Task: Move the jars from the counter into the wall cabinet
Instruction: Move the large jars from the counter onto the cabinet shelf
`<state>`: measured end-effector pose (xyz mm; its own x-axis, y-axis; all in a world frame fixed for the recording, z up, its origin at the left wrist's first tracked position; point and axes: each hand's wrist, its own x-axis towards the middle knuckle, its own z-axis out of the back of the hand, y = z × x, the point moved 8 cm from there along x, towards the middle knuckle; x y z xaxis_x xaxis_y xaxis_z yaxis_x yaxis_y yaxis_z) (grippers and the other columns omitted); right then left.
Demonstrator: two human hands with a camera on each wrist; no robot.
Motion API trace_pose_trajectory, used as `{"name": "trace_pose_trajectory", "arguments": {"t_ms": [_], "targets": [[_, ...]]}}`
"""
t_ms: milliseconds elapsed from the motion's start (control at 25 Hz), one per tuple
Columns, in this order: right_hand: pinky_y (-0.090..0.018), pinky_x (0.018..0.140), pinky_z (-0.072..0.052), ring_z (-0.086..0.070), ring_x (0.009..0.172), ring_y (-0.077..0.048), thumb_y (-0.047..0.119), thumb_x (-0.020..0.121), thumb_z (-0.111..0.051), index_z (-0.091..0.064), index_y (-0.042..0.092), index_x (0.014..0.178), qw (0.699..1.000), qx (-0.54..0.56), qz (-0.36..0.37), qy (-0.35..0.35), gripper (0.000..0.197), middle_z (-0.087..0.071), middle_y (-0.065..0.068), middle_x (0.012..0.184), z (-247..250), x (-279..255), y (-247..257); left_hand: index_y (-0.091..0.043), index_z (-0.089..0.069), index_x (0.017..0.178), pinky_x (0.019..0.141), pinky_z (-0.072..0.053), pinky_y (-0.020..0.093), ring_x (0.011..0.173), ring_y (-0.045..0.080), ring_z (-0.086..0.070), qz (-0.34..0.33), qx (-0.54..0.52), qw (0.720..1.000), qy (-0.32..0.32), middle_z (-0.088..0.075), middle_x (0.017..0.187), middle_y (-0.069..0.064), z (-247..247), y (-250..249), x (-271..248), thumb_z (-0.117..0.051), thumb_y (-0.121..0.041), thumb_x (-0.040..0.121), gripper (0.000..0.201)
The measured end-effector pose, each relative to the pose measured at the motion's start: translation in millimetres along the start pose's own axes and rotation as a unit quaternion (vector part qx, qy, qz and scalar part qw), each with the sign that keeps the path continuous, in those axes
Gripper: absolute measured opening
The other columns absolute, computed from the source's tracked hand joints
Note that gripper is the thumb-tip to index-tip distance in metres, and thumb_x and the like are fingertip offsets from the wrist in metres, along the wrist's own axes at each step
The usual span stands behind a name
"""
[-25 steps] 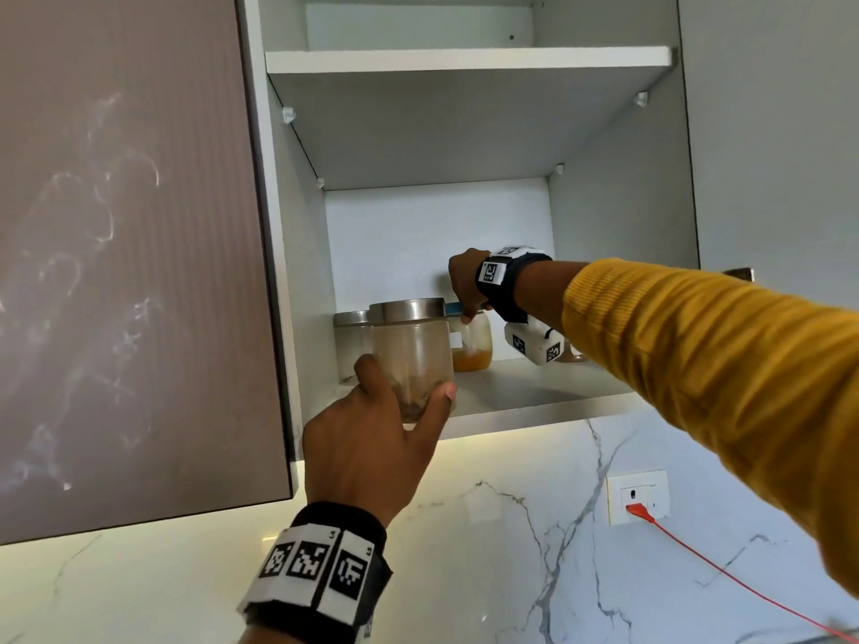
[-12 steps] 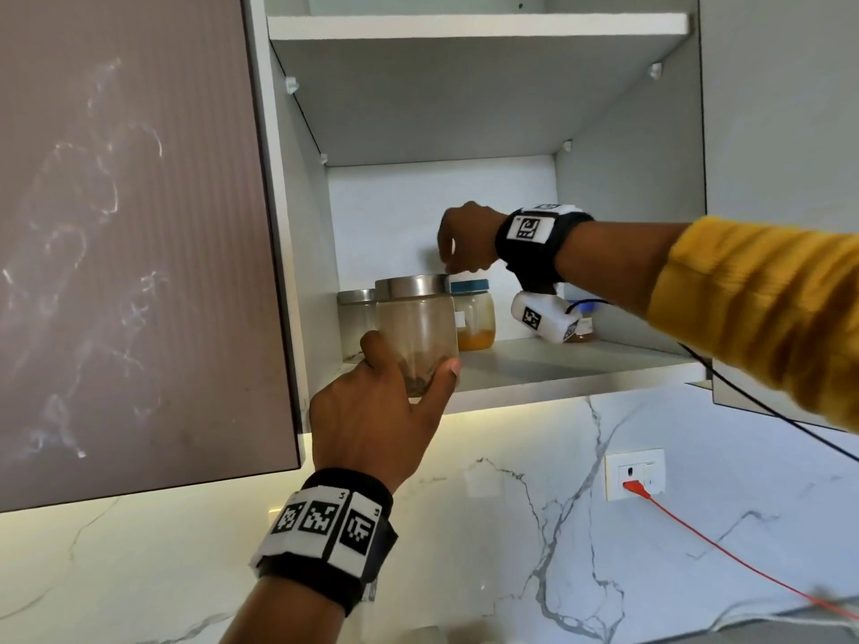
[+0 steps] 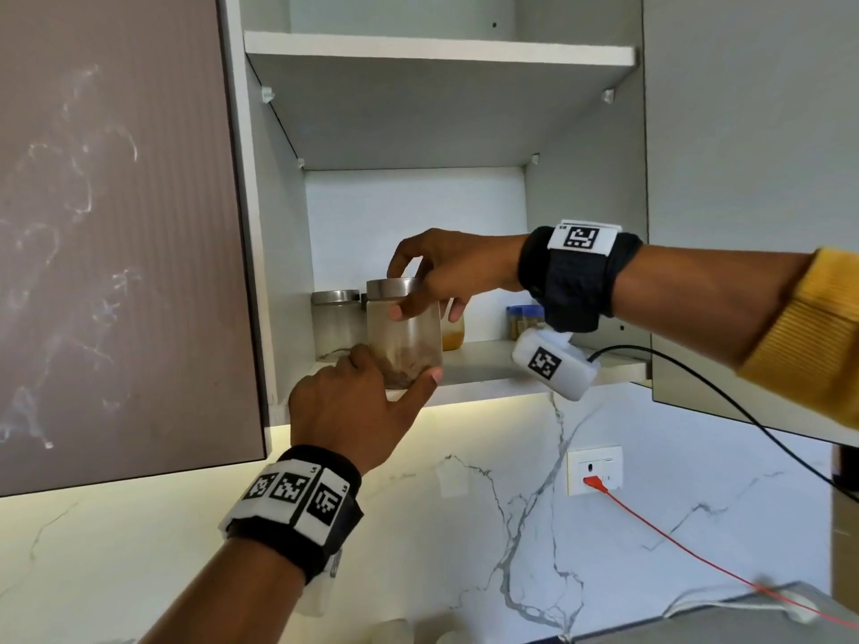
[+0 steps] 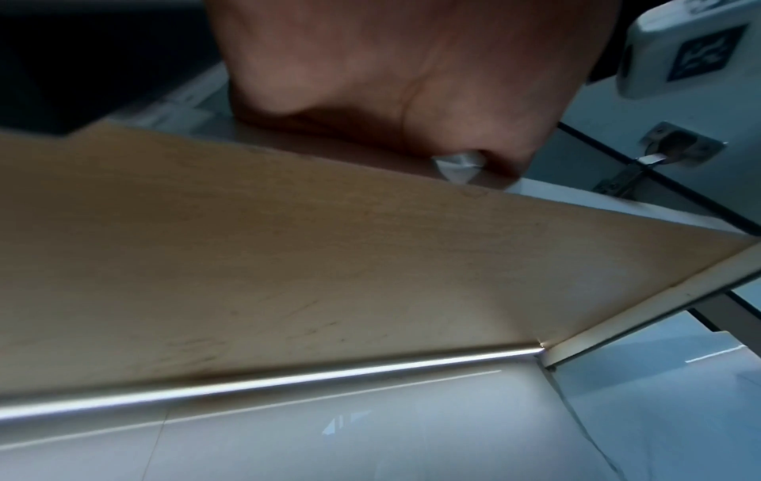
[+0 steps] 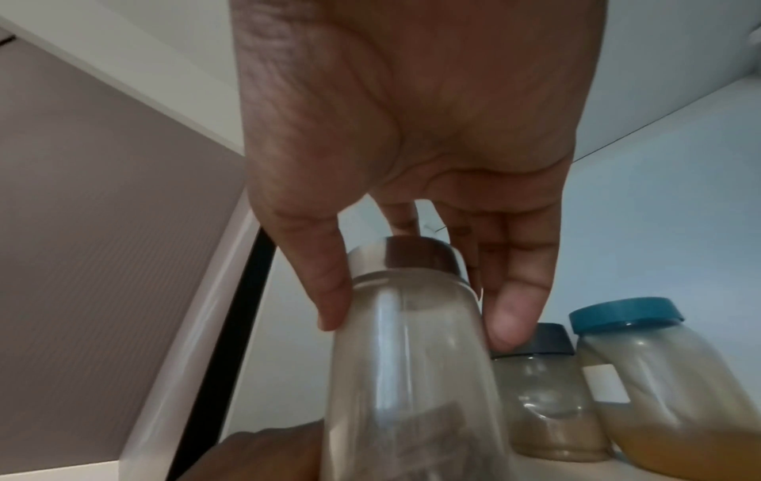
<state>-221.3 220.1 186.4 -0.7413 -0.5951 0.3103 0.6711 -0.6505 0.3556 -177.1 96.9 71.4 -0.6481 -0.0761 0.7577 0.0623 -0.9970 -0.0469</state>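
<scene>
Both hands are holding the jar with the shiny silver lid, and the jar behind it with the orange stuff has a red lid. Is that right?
Not quite. The jar with the orange stuff has a blue-green lid, not red; the right wrist view shows it. The rest holds: the left hand grips the bottom of the silver-lidded jar and the right hand grips its top.

White marble backsplash [image 3: 418,550] with grey veins, lit from above, holds a wall socket [image 3: 595,469].
</scene>
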Motion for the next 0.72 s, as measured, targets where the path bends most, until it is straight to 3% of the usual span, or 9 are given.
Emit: {"name": "trace_pose_trajectory", "arguments": {"t_ms": [120, 200, 320, 400, 520, 600, 720], "targets": [[-0.043, 0.083, -0.066, -0.076, 0.101, -0.035, 0.041, 0.082, -0.085, -0.059, 0.026, 0.127, 0.999, -0.012, -0.033, -0.003, 0.054, -0.073, -0.012, 0.116, 15.6, -2.9, -18.6, -0.029, -0.066, 0.114, 0.082, -0.054, 0.038, 0.094, 0.021, -0.068, -0.024, 0.014, 0.997, 0.072, -0.071, 0.109, -0.004, -13.9, -3.7, 11.2, 0.001, -0.097, 0.075, 0.103], [-0.043, 0.084, -0.066, -0.076, 0.096, -0.032, 0.039, 0.083, -0.086, -0.059, 0.025, 0.128, 0.998, -0.034, -0.059, -0.002, 0.055, -0.072, -0.011, 0.118, 25.3, -5.7, -35.8, -0.03, -0.065, 0.119, 0.082, -0.051, 0.037, 0.102, 0.021, -0.067, -0.038, 0.018, 0.993, 0.108, -0.069, 0.121, -0.005, -17.4, -4.7, 15.2, 0.004, -0.097, 0.074, 0.106], [-0.042, 0.083, -0.066, -0.072, 0.088, -0.029, 0.036, 0.083, -0.086, -0.057, 0.021, 0.129, 0.993, -0.06, -0.102, -0.003, 0.056, -0.069, -0.013, 0.121, 39.6, -5.4, -65.6, -0.029, -0.061, 0.129, 0.084, -0.044, 0.038, 0.114, 0.022, -0.063, -0.05, 0.021, 0.989, 0.14, -0.065, 0.133, -0.004, -16.9, -6.6, 15.3, 0.001, -0.094, 0.078, 0.104], [-0.04, 0.081, -0.066, -0.073, 0.091, -0.03, 0.036, 0.083, -0.087, -0.056, 0.021, 0.131, 0.988, -0.072, -0.135, -0.004, 0.059, -0.066, -0.013, 0.123, 46.3, -2.8, -85.7, -0.03, -0.059, 0.134, 0.09, -0.045, 0.04, 0.119, 0.024, -0.061, -0.051, 0.015, 0.985, 0.162, -0.062, 0.138, -0.003, -16.9, -6.8, 13.8, 0.0, -0.093, 0.079, 0.102], [-0.038, 0.076, -0.064, -0.072, 0.1, -0.03, 0.042, 0.082, -0.086, -0.056, 0.023, 0.132, 0.979, -0.109, -0.17, -0.011, 0.061, -0.065, -0.011, 0.123, 52.7, 6.2, -111.7, -0.029, -0.06, 0.131, 0.09, -0.044, 0.04, 0.118, 0.025, -0.06, -0.042, -0.002, 0.984, 0.173, -0.062, 0.136, -0.003, -14.1, -6.4, 11.5, -0.004, -0.093, 0.08, 0.099], [-0.032, 0.066, -0.059, -0.071, 0.093, -0.026, 0.044, 0.084, -0.083, -0.059, 0.023, 0.133, 0.968, -0.174, -0.177, -0.023, 0.058, -0.067, -0.009, 0.114, 55.8, 17.1, -121.8, -0.03, -0.06, 0.131, 0.089, -0.042, 0.038, 0.117, 0.024, -0.061, -0.038, -0.003, 0.984, 0.173, -0.063, 0.135, -0.004, -14.5, -4.5, 11.1, -0.004, -0.092, 0.081, 0.098], [-0.023, 0.053, -0.043, -0.063, 0.071, -0.019, 0.042, 0.089, -0.079, -0.06, 0.017, 0.137, 0.949, -0.26, -0.177, -0.037, 0.056, -0.063, -0.001, 0.085, 56.3, 34.2, -128.6, -0.032, -0.06, 0.13, 0.087, -0.042, 0.038, 0.114, 0.024, -0.062, -0.038, -0.004, 0.985, 0.167, -0.065, 0.132, -0.006, -17.8, -2.0, 11.2, -0.003, -0.094, 0.079, 0.099]]}}
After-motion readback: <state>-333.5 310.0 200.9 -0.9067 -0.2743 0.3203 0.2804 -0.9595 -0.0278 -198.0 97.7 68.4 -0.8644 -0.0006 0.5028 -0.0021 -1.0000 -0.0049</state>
